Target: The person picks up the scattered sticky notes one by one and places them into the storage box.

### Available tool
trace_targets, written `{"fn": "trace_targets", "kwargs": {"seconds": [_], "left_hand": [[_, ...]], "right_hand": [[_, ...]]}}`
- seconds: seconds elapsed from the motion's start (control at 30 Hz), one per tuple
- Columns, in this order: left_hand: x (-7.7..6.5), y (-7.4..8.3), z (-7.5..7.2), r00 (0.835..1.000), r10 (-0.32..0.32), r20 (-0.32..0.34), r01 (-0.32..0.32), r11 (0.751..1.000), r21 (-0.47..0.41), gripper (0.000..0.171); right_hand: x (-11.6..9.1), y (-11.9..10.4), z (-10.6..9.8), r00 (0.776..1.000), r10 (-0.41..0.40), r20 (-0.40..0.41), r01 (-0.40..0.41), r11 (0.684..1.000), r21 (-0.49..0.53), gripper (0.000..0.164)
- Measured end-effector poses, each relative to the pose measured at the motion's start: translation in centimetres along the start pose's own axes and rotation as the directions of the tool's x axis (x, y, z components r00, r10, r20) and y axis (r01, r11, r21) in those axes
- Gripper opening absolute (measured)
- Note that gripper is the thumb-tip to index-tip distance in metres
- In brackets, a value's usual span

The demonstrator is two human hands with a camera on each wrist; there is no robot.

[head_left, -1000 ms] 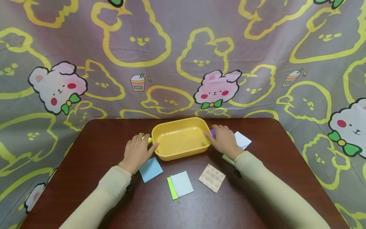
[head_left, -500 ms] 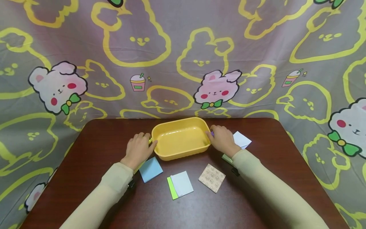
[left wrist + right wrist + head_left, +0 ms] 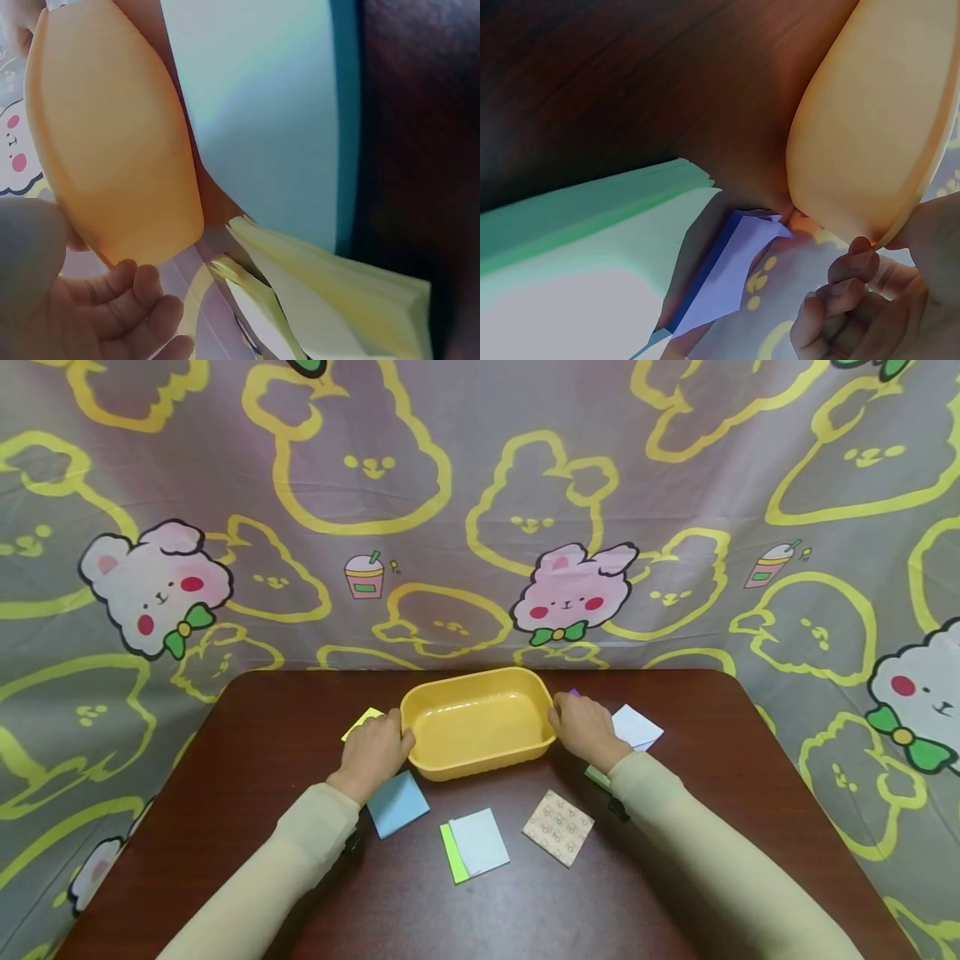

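a yellow tray (image 3: 480, 727) is placed close to the far edge of the worktop (image 3: 480, 927), near that edge's middle. its left end is pinched by the left hand (image 3: 377, 747), with the thumb at the rim and the fingers outside; its right end is gripped likewise by the right hand (image 3: 591, 727). whether the tray is lifted cannot be told.

the tray's glossy inside is shown by the head view alone, while in both wrist views its outer wall, flaring towards the rim, is seen, with fingertips laid against it. by the right wrist view the right fingers are shown to be curled, which is mostly hidden from above.

in the head view a yellow pad (image 3: 363, 723) is half covered by the left hand; in the left wrist view two yellowish pads are seen side by side. a purple pad (image 3: 720, 277), only a sliver from the head, is revealed by the right wrist view, beyond a thick green pad (image 3: 630, 187).

a white pad (image 3: 636, 725) is set towards the far right corner. nearer the front edge are spread a blue pad (image 3: 399, 804), a pale pad (image 3: 483, 842) over a lime one, and a patterned pad (image 3: 558, 827).
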State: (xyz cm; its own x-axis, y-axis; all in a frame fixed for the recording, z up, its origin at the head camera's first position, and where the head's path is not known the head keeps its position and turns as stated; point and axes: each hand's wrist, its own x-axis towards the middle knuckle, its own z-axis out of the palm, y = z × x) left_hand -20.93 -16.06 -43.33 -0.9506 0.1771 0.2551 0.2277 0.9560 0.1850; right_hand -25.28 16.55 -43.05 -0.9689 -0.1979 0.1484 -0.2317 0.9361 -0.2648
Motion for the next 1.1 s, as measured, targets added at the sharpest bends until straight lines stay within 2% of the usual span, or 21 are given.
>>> {"fn": "trace_targets", "kwargs": {"seconds": [0.2,0.5,0.73,0.97,1.1], "left_hand": [[-0.1,0.1,0.1,1.0,0.015,0.012,-0.015,1.0,-0.018,0.027],[0.1,0.4,-0.1,0.999,0.012,0.038,-0.013,1.0,0.014,0.03],[0.3,0.6,-0.2,0.999,0.029,0.013,-0.03,0.999,0.044,0.03],[0.5,0.5,-0.2,0.999,0.023,0.036,-0.025,0.998,0.052,0.031],[0.5,0.6,-0.3,0.999,0.037,0.017,-0.038,0.998,0.056,0.03]], "right_hand": [[-0.1,-0.3,-0.3,1.0,0.002,0.014,-0.002,1.0,-0.01,0.023],[-0.5,-0.4,-0.4,1.0,0.006,0.014,-0.005,0.999,-0.035,0.024],[-0.9,-0.3,-0.4,1.0,0.001,-0.01,-0.002,0.999,-0.048,0.026],[-1.4,-0.4,-0.4,1.0,-0.011,-0.029,0.01,0.999,-0.04,0.028],[-1.6,-0.3,-0.3,0.999,-0.009,-0.037,0.007,0.999,-0.044,0.026]]}}
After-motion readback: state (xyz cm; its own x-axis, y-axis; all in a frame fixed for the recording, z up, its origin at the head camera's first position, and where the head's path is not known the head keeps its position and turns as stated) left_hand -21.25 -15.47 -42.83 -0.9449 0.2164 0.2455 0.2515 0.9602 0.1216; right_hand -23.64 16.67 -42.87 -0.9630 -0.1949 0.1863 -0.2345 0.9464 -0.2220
